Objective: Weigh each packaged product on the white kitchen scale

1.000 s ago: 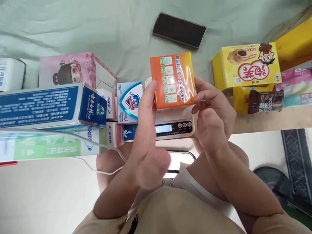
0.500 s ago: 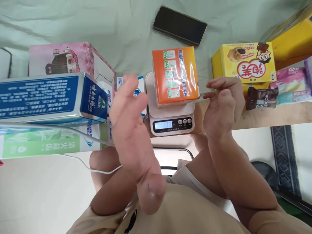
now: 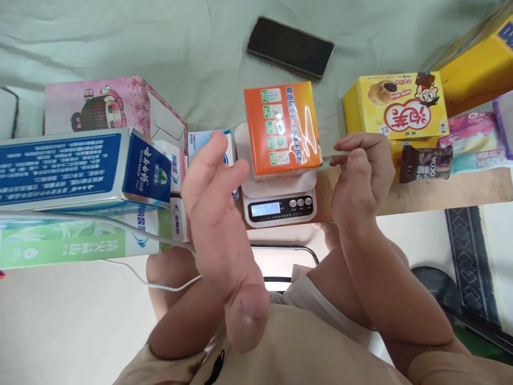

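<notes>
Head view, looking down: an orange box (image 3: pixel 282 128) wrapped in shiny film stands on the platform of a small white kitchen scale (image 3: pixel 278 200), whose lit display faces the person, digits too blurred to read. Neither hand touches the box. The left hand (image 3: pixel 218 214) is raised in front of the camera, just left of the scale, palm turned inward, fingers spread and empty, its fingertips overlapping a blue and white soap box (image 3: pixel 208 147) behind it. The right hand (image 3: pixel 360 171) hovers just right of the orange box, fingers loosely curled and apart, holding nothing, fingertips close to the box's lower right corner but apart from it.

A second ago both hands were clamped on the orange box, holding it above the scale; half a second ago they had let go and drawn aside, and now they keep nearly the same open pose while the box sits unmoved on the scale.

Left of the left hand lie a long blue carton (image 3: pixel 80 168) stacked over a green one (image 3: pixel 76 238), with a pink cartoon box (image 3: pixel 104 104) behind and a white cable (image 3: pixel 152 280) trailing across. Beyond the scale a dark phone (image 3: pixel 290 47) lies on the pale green cloth (image 3: pixel 140 43). To the right stands a yellow snack box (image 3: pixel 396 104) with a brown cocoa packet (image 3: pixel 425 163) below it.
</notes>
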The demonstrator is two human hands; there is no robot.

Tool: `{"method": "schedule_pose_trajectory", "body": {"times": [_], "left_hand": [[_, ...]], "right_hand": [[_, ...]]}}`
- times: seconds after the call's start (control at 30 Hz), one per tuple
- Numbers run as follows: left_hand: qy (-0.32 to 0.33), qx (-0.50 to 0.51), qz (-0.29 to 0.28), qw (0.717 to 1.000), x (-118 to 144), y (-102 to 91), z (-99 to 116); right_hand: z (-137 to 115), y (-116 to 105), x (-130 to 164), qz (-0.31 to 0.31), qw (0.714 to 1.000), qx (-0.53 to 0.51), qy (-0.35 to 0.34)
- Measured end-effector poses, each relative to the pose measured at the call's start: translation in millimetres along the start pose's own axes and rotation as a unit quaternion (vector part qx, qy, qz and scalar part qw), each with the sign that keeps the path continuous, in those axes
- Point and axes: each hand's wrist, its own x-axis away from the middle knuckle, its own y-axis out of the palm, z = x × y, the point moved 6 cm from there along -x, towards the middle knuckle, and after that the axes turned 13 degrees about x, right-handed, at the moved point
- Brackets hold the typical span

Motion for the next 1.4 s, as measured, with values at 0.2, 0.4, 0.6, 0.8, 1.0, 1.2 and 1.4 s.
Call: {"method": "schedule_pose_trajectory", "body": {"times": [0.2, 0.4, 0.6, 0.8, 1.0, 1.2, 1.4], "left_hand": [[-0.061, -0.011, -0.038, 0.997, 13, 4.8, -9], [-0.070, 0.058, -0.070, 0.993, 20, 23.0, -20], [-0.081, 0.014, -0.048, 0.995, 20, 18.2, -23], [-0.029, 0.044, 0.001, 0.999, 19, 9.4, -15], [-0.076, 0.038, -0.026, 0.996, 18, 8.1, -22], [-0.039, -0.048, -0.044, 0.997, 21, 15.0, -23], [-0.058, -0.104, -0.041, 0.992, 22, 18.8, -23]], "right_hand": [[3, -4, -4, 0.006, 1.000, 0.019, 0.006], [6, -5, -10, 0.024, 0.999, -0.039, 0.014], [2, 1, -10, 0.006, 0.999, -0.034, 0.002], [4, 0, -9, 0.012, 0.999, -0.040, 0.005], [5, 1, -5, 0.006, 0.998, -0.052, 0.024], [1, 10, -7, -0.007, 0.999, -0.046, 0.011], [-4, 20, -23, 0.026, 0.996, -0.086, 0.003]]}}
